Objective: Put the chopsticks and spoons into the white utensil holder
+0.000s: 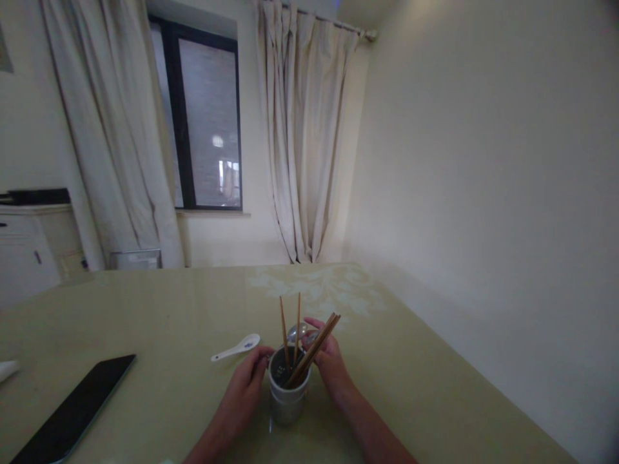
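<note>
A grey-white cup (289, 406) with a dark inside stands upright between my hands. Two thin chopsticks (283, 325) rise from it, and a bundle of several chopsticks (320, 341) leans to the right over its rim. At the cup's left side, my left hand (250, 377) has curled fingers closed against the rim; its fingertips are partly hidden. Behind the leaning bundle, my right hand (331, 357) closes around a metal spoon (312, 336), the grip partly covered by chopsticks. Another metal spoon (296, 332) shows its bowl just above the rim.
A white ceramic spoon (236, 348) with a blue mark lies left of the cup. Further left is a flat black tablet-like object (77, 409), with a white item (7, 369) at the edge. The greenish table (184, 309) meets a wall (483, 193) on the right.
</note>
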Tool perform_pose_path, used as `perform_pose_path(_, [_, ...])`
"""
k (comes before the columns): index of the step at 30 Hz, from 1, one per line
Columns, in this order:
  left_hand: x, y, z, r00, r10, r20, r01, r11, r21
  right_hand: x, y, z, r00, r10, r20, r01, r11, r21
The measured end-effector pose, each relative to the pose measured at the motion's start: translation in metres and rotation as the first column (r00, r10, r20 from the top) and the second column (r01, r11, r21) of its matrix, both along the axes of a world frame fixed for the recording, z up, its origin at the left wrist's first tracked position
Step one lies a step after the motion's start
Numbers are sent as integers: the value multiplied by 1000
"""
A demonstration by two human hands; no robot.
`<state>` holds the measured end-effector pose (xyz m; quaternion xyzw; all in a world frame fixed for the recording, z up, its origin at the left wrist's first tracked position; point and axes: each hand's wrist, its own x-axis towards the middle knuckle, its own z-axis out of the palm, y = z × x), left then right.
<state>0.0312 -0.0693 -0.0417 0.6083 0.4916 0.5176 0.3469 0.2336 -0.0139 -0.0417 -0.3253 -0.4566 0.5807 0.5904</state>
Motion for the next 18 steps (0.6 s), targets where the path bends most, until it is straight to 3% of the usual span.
perform_pose_path(3, [2,0,-1,998,-36,59,40,997,-67,-1,-2,0,997,68,32,-70,997,37])
perform_pose_path(7, [10,-2,-2,985,-79,152,98,987,-123,-3,-5,2,997,13,70,-23,990,142])
perform_pose_path(11, [9,-5,1,994,47,94,-39,996,-86,3,-5,10,986,-160,42,151,973,172])
perform_pose_path(14, [3,-3,0,990,122,65,-116,989,-86,19,-2,21,910,-415,-23,412,896,167])
perform_pose_path(18, [-2,-3,-9,993,-3,121,14,996,-84,55,4,40,748,-632,-205,661,737,139])
